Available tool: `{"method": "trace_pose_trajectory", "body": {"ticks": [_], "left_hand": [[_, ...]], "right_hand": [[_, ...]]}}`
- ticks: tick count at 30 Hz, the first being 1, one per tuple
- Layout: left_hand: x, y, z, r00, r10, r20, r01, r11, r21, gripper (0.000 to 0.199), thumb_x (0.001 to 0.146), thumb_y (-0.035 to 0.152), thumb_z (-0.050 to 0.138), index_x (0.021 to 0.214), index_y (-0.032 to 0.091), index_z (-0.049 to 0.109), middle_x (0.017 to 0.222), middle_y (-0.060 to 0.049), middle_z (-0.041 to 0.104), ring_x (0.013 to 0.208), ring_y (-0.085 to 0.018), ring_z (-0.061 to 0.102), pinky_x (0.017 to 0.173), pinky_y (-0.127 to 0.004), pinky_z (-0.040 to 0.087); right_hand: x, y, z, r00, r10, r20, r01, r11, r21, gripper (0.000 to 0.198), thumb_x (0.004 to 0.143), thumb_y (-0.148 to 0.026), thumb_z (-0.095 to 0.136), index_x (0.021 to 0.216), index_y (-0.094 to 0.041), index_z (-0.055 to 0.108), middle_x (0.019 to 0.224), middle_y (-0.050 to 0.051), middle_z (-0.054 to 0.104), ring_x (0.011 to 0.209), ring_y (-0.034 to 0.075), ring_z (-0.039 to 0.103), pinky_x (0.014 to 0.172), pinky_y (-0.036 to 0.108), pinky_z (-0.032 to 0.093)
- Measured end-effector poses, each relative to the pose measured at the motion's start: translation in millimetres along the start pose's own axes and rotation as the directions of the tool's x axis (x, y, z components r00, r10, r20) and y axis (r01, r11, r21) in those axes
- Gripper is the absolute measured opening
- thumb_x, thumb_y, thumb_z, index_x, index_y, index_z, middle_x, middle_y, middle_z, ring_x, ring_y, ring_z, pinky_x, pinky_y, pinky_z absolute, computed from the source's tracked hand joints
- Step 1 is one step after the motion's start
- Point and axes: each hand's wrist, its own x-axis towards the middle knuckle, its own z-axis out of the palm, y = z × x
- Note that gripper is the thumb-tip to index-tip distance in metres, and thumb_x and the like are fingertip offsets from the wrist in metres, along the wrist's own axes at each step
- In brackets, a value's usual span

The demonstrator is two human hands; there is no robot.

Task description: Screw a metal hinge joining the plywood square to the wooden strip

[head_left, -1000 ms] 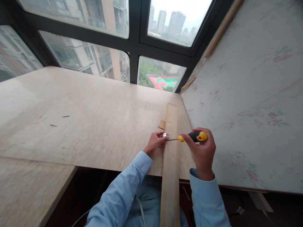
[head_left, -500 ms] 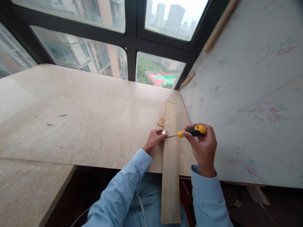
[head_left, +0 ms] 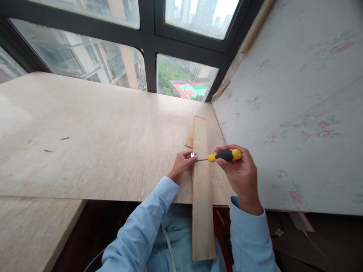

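A long pale wooden board (head_left: 202,196) lies on the stone ledge and sticks out past its front edge over my lap. At the board's left edge, my left hand (head_left: 182,162) pinches a small metal bracket (head_left: 194,155) with holes in it. My right hand (head_left: 239,166) is closed round the black and yellow handle of a screwdriver (head_left: 227,155). The screwdriver lies nearly level across the board, its shaft pointing left to the fingertips of my left hand beside the bracket. Those fingers hide its tip, and no screw can be made out.
A small brown scrap (head_left: 189,142) lies left of the board. Two thin dark pieces (head_left: 64,138) rest on the ledge (head_left: 113,151) at far left. A flowered wall (head_left: 297,113) rises close on the right, and a dark-framed window (head_left: 150,45) stands behind.
The whole view has shifted slightly, so everything sits a little further left and up. The screwdriver handle has turned a little in my right hand; both grips stay the same.
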Motion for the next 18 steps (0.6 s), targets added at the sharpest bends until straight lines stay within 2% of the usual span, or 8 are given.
{"method": "trace_pose_trajectory", "body": {"ticks": [2,5,8,9,11,14,16,18], "left_hand": [[-1,1,0,1.000,0.003,0.004,-0.003,1.000,0.021,0.040,0.063,0.030,0.083,0.097,0.011,0.071,0.088,-0.009,0.072,0.072,-0.015,0.064,0.058,-0.022,0.044],[-4,4,1,1.000,0.009,0.011,-0.009,0.999,0.053,0.037,0.067,0.032,0.081,0.097,0.011,0.072,0.092,-0.010,0.073,0.076,-0.016,0.065,0.059,-0.021,0.044],[-5,5,1,1.000,0.010,0.010,-0.010,0.998,0.068,0.036,0.068,0.033,0.080,0.096,0.011,0.073,0.092,-0.009,0.073,0.077,-0.017,0.065,0.061,-0.022,0.046],[-5,5,1,1.000,0.008,0.009,-0.009,0.998,0.067,0.037,0.067,0.033,0.080,0.096,0.011,0.073,0.092,-0.009,0.073,0.077,-0.017,0.065,0.061,-0.022,0.046],[-3,4,1,1.000,0.007,0.009,-0.007,0.998,0.059,0.038,0.066,0.033,0.081,0.096,0.012,0.072,0.091,-0.009,0.073,0.076,-0.016,0.065,0.061,-0.022,0.046],[-2,3,1,1.000,0.002,-0.002,-0.002,0.999,0.041,0.038,0.065,0.032,0.082,0.096,0.011,0.072,0.089,-0.008,0.072,0.073,-0.015,0.063,0.059,-0.021,0.044],[-3,3,1,1.000,-0.005,-0.018,0.006,0.999,0.039,0.038,0.065,0.031,0.082,0.095,0.011,0.072,0.087,-0.008,0.072,0.071,-0.014,0.062,0.057,-0.020,0.043],[-4,4,2,1.000,-0.008,-0.027,0.009,0.999,0.039,0.039,0.065,0.031,0.082,0.096,0.011,0.071,0.087,-0.008,0.072,0.070,-0.014,0.062,0.057,-0.020,0.043]], "right_hand": [[3,3,1,0.995,-0.028,-0.096,0.013,0.989,-0.149,0.043,0.072,-0.042,0.082,0.102,-0.023,0.056,0.101,0.005,0.068,0.091,0.022,0.068,0.084,0.039,0.057],[10,7,3,0.977,-0.062,-0.206,-0.016,0.933,-0.359,0.051,0.065,-0.051,0.084,0.093,-0.023,0.052,0.085,0.001,0.064,0.075,0.019,0.064,0.070,0.033,0.056],[14,10,2,0.968,-0.057,-0.244,-0.059,0.895,-0.443,0.054,0.064,-0.055,0.083,0.091,-0.023,0.051,0.078,-0.002,0.058,0.067,0.016,0.059,0.064,0.031,0.053],[13,10,2,0.974,-0.045,-0.224,-0.052,0.911,-0.408,0.052,0.067,-0.055,0.081,0.095,-0.023,0.051,0.081,-0.001,0.059,0.070,0.016,0.060,0.068,0.032,0.054],[10,9,1,0.993,-0.016,-0.121,-0.013,0.972,-0.234,0.050,0.077,-0.051,0.075,0.111,-0.025,0.049,0.099,0.003,0.062,0.090,0.019,0.064,0.084,0.036,0.055],[2,4,0,0.997,-0.016,0.078,0.010,0.996,0.083,0.060,0.088,-0.040,0.066,0.137,-0.032,0.033,0.135,0.008,0.053,0.127,0.022,0.053,0.106,0.045,0.044],[-3,-1,1,0.990,-0.016,0.138,-0.005,0.989,0.147,0.059,0.090,-0.035,0.064,0.140,-0.033,0.033,0.143,0.009,0.049,0.133,0.022,0.048,0.110,0.047,0.042],[-4,-3,1,0.990,-0.009,0.140,-0.007,0.994,0.110,0.049,0.090,-0.033,0.064,0.135,-0.030,0.042,0.135,0.009,0.055,0.126,0.023,0.054,0.106,0.046,0.046]]}}
